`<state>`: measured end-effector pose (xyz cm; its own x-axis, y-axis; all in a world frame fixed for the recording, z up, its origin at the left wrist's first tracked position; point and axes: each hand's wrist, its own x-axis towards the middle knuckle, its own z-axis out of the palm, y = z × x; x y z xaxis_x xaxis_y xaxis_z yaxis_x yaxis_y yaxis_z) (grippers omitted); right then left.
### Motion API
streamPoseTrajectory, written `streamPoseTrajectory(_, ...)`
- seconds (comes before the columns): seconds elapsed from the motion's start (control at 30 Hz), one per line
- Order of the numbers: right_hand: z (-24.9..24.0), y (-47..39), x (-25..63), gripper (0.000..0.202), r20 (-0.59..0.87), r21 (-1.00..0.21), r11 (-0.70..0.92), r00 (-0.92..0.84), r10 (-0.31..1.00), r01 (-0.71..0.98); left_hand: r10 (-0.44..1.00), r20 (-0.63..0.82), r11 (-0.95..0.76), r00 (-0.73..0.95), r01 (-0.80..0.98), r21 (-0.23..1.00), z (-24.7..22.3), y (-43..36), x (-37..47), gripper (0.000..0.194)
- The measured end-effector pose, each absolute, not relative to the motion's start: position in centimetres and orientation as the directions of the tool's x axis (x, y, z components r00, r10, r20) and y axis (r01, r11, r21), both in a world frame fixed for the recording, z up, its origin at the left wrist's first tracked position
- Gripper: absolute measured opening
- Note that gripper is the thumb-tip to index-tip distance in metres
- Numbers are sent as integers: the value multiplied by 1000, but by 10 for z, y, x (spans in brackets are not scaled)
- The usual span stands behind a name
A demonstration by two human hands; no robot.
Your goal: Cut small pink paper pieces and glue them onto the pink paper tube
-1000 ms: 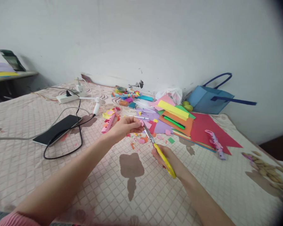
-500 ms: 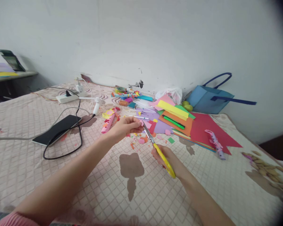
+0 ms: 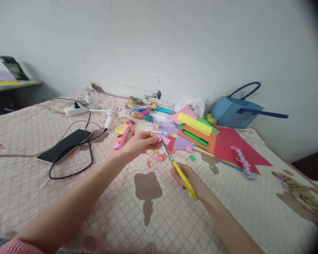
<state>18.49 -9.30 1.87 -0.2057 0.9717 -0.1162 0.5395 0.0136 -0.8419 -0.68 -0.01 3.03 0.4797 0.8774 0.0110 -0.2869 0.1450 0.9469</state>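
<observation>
Between the pinched fingers of my left hand [image 3: 143, 143] is a small piece of pink paper [image 3: 159, 138]. My right hand [image 3: 184, 176] is closed round the yellow handles of a pair of scissors [image 3: 181, 175], whose metal blades point up and left and meet the pink paper at my left fingertips. Whether the blades are parted is too small to tell. Below and beyond the hands lie paper scraps [image 3: 159, 158] in pink, orange and green. Just left of my left hand sits a rolled pink paper tube [image 3: 121, 139] beside a yellow paper flower [image 3: 122, 127].
Coloured sheets [image 3: 238, 144] and a green marker [image 3: 196, 137] lie to the right, near a decorated purple paper roll [image 3: 243, 162]. A blue bag [image 3: 235, 109] stands by the wall. On the left are a black tablet-like device [image 3: 66, 145], cables and a power strip [image 3: 78, 110].
Almost nothing differs. Both hands, the pink paper and the scissors keep nearly the same place.
</observation>
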Motion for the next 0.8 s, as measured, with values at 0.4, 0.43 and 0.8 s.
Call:
streamPoseTrajectory(0.4, 18, -93, 184, 33, -108, -833, 21, -199, 974, 553, 876, 17, 137, 481, -283, 949, 29, 0, -7, 18)
streamPoseTrajectory(0.43, 18, -93, 184, 33, -107, -832, 21, -197, 975, 555, 876, 19, 136, 483, -284, 949, 29, 0, -7, 18)
streamPoseTrajectory(0.8, 19, -92, 185, 34, -98, -833, 27, -196, 976, 553, 878, 33, 117, 478, -280, 953, 30, 1, -8, 19)
